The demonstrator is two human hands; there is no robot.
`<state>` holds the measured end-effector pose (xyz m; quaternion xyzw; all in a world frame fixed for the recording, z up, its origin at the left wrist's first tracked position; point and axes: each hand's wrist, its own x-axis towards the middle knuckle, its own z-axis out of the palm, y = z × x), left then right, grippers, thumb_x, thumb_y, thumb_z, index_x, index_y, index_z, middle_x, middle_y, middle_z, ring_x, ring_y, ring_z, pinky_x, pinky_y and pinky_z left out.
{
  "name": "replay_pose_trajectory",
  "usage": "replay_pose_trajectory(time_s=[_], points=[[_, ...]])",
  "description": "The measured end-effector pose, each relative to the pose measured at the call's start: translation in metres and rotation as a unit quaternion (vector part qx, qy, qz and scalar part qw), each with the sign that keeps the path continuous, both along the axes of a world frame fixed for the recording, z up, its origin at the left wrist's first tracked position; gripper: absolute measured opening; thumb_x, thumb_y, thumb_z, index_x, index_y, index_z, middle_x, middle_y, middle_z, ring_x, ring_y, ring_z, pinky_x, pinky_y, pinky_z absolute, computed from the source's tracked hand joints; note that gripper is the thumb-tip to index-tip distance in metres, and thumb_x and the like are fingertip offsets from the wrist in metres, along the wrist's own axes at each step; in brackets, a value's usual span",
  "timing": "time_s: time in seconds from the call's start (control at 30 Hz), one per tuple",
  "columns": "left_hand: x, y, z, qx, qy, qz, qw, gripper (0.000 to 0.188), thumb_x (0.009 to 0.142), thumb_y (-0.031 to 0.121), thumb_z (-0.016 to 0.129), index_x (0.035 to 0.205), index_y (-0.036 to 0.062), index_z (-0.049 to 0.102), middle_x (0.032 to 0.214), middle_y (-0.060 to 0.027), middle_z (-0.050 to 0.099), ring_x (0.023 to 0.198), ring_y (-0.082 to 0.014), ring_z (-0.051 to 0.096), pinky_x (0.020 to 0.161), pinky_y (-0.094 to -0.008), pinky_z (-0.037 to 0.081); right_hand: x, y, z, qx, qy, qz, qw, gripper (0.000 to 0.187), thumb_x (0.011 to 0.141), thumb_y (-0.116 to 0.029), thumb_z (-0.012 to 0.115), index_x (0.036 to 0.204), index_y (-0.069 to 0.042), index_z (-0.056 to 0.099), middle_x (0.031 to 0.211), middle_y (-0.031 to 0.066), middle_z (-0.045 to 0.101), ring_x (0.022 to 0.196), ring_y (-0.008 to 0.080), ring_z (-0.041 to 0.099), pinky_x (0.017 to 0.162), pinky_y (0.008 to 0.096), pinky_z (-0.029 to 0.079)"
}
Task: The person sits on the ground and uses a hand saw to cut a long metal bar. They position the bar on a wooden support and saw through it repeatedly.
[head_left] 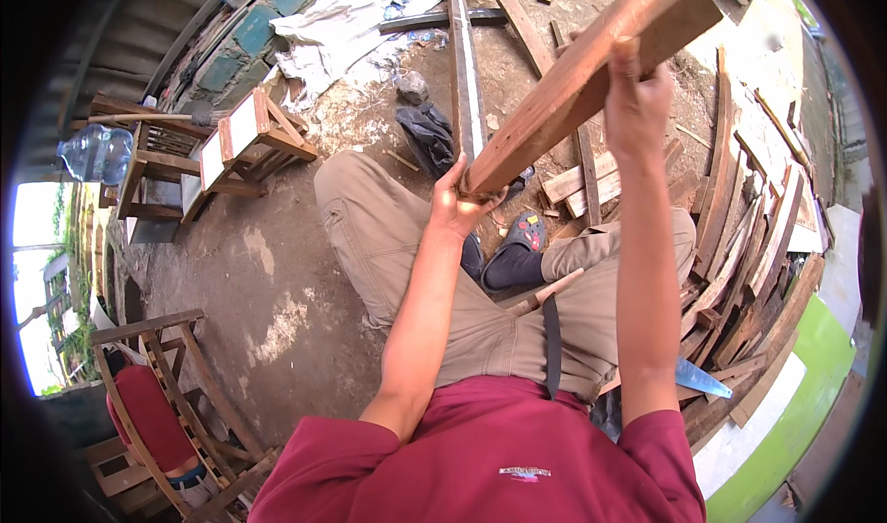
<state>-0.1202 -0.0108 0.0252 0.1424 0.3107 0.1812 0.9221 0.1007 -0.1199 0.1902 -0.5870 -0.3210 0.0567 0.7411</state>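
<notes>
While a small patch of print [525,473] marks the front of the maroon shirt [434,440], its lettering is too tiny to make out. A thick reddish-brown wooden beam [573,89] is held slanting up and to the right over the lap: the left hand [455,206] has its grip wrapped about the near end, and the right hand [639,107] has its grip closed on the wood farther up. Most of the right fingers are hidden behind the beam, whose far end meets the upper edge of the view and is partly cut off. At lower left, another person in a red top [157,417] is half hidden by a wooden frame [221,389]. Patchy bare ground [245,287] spreads around, with scrap boards [739,283] heaped on the right, white cloth [351,24] ahead, and wooden furniture [236,188] near a clear bottle [97,152] on the left.
</notes>
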Motion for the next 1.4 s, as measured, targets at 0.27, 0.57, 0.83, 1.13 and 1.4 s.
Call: replay_pose_trajectory(time_s=[0.27, 0.57, 0.83, 1.13, 1.4], points=[[0.015, -0.007, 0.009, 0.026, 0.092, 0.034, 0.995, 0.063, 0.093, 0.054, 0.065, 0.136, 0.0110, 0.051, 0.131, -0.0133, 0.059, 0.120, -0.0295, 0.056, 0.100, -0.0523, 0.045, -0.041, 0.016, -0.006, 0.194, 0.190, -0.081, 0.959, 0.063, 0.090, -0.059, 0.069, 0.100, 0.003, 0.059, 0.090, 0.0085, 0.065, 0.082, 0.0179, 0.068, 0.071, 0.0310, 0.057], [0.025, -0.011, 0.009, 0.054, 0.068, -0.010, 0.996, 0.067, 0.086, 0.065, 0.069, 0.130, 0.0155, 0.057, 0.130, -0.0099, 0.059, 0.120, -0.0249, 0.055, 0.096, -0.0486, 0.046, -0.034, 0.018, -0.001, 0.186, 0.144, -0.125, 0.964, 0.055, 0.093, -0.055, 0.069, 0.091, 0.000, 0.061, 0.083, 0.0052, 0.064, 0.075, 0.0138, 0.064, 0.067, 0.0274, 0.052], [0.020, -0.009, 0.003, 0.052, 0.067, -0.016, 0.996, 0.062, 0.087, 0.065, 0.068, 0.125, 0.0171, 0.061, 0.123, -0.0065, 0.063, 0.112, -0.0221, 0.060, 0.089, -0.0459, 0.051, -0.039, 0.036, -0.003, 0.175, 0.091, -0.093, 0.976, 0.050, 0.093, -0.050, 0.070, 0.087, -0.001, 0.062, 0.077, 0.0017, 0.062, 0.072, 0.0098, 0.060, 0.065, 0.0255, 0.048], [0.016, -0.005, -0.005, 0.033, 0.068, -0.007, 0.997, 0.064, 0.087, 0.065, 0.068, 0.125, 0.0144, 0.061, 0.121, -0.0069, 0.065, 0.109, -0.0219, 0.062, 0.084, -0.0437, 0.054, -0.049, 0.040, -0.007, 0.171, 0.120, -0.081, 0.975, 0.049, 0.094, -0.050, 0.070, 0.092, -0.001, 0.063, 0.082, 0.0024, 0.062, 0.075, 0.0103, 0.060, 0.066, 0.0256, 0.047], [0.009, -0.006, -0.009, 0.053, 0.021, -0.058, 0.997, 0.065, 0.086, 0.064, 0.069, 0.125, 0.0123, 0.061, 0.117, -0.0079, 0.066, 0.103, -0.0217, 0.063, 0.077, -0.0377, 0.053, -0.054, 0.036, -0.005, 0.171, 0.149, -0.051, 0.973, 0.048, 0.096, -0.047, 0.068, 0.099, 0.001, 0.061, 0.085, 0.0048, 0.062, 0.075, 0.0136, 0.063, 0.067, 0.0305, 0.055]])
